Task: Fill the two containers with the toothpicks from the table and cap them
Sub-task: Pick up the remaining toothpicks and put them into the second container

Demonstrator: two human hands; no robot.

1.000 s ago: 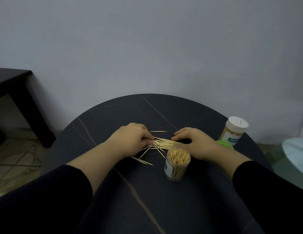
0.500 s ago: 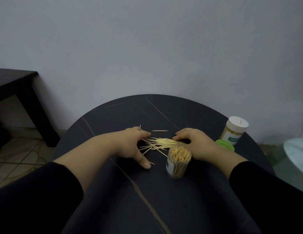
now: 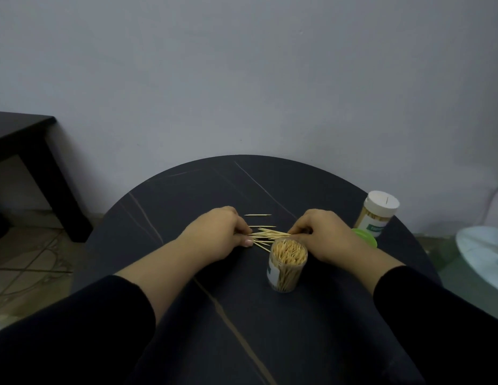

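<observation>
L hand (image 3: 217,234) & R hand (image 3: 323,236) both had fingers curled, pinching toothpick pile (image 3: 267,234) on counter (image 3: 242,190), just behind full container (image 3: 288,263).

Looks like a room in a home: round dark tabletop (image 3: 242,190) against a plain painted wall (image 3: 242,79), patterned floor tiles (image 3: 25,262), small black side table (image 3: 20,134) at left.

table (image 3: 214,184) is blackish with thin pale veins, toothpicks (image 3: 267,234) are light tan, far container (image 3: 374,222) has a white cap (image 3: 382,202), loose lid (image 3: 367,238) is bright green, wall (image 3: 242,79) plain grey
</observation>
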